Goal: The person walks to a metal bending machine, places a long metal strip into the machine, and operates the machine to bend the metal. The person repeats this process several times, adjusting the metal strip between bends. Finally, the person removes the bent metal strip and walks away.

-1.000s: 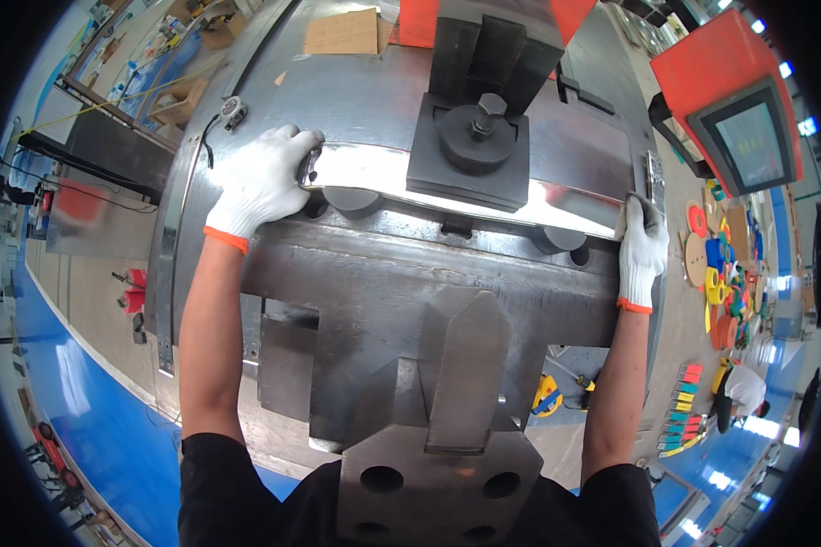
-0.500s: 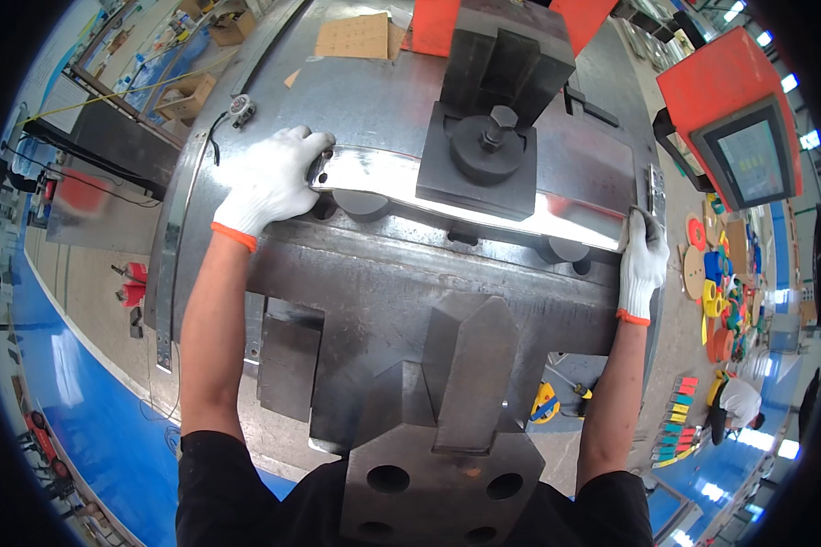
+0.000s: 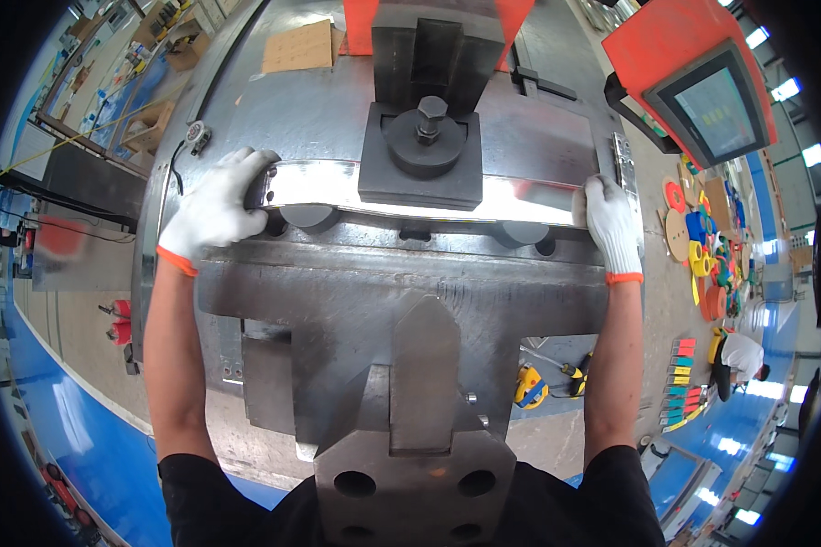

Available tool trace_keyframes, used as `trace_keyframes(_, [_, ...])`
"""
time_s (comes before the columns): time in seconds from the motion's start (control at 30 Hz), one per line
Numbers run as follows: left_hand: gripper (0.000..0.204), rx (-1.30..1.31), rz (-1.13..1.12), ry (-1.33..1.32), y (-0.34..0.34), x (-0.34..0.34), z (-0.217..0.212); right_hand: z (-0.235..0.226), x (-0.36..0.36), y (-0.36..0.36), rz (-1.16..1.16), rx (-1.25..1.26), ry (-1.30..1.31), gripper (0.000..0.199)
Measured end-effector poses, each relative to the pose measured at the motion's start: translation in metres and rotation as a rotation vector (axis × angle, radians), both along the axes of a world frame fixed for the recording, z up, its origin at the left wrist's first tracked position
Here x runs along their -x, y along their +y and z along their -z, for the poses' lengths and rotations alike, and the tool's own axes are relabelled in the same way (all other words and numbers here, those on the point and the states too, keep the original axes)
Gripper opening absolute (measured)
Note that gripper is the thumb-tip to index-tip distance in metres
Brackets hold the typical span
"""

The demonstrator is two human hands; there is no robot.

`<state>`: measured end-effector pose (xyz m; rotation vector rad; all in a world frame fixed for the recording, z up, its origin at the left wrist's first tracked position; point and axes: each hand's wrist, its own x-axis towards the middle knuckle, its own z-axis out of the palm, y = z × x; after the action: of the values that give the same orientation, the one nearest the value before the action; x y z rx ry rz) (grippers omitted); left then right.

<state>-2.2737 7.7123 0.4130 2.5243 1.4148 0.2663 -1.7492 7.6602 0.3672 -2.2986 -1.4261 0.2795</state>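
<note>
A long, shiny, gently curved metal bar (image 3: 313, 185) lies crosswise on the machine bed. Its middle passes behind a dark square block (image 3: 420, 178) carrying a round boss with a large hex bolt (image 3: 431, 114). On the near side, two dark round supports (image 3: 309, 217) (image 3: 520, 233) sit against its edge. My left hand (image 3: 217, 205), in a white knit glove with an orange cuff, is closed around the bar's left end. At the opposite end, my right hand (image 3: 611, 228), gloved alike, grips the bar with fingers curled over its tip.
A heavy steel wedge-shaped block (image 3: 424, 383) stands close in front of me. An orange control box with a screen (image 3: 713, 105) hangs at the far right. Cardboard (image 3: 298, 47) and a tape measure (image 3: 196, 137) lie on the bed; a yellow tool (image 3: 530, 387) sits below right.
My view has turned, so the scene sits further left and the bar looks more level. Both hands keep hold of the bar's ends.
</note>
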Motion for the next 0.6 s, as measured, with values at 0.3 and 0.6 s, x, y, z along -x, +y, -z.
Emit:
trace_keyframes(0.3, [0.062,-0.014,-0.575,0.142,0.015,-0.031,0.020,-0.012,0.024,0.013,0.090,0.050,0.001,0.059])
trace_keyframes(0.6, [0.059,-0.012,-0.559,0.103,0.014,-0.033,0.018,-0.003,0.014,0.011,0.110,-0.019,0.025,0.058])
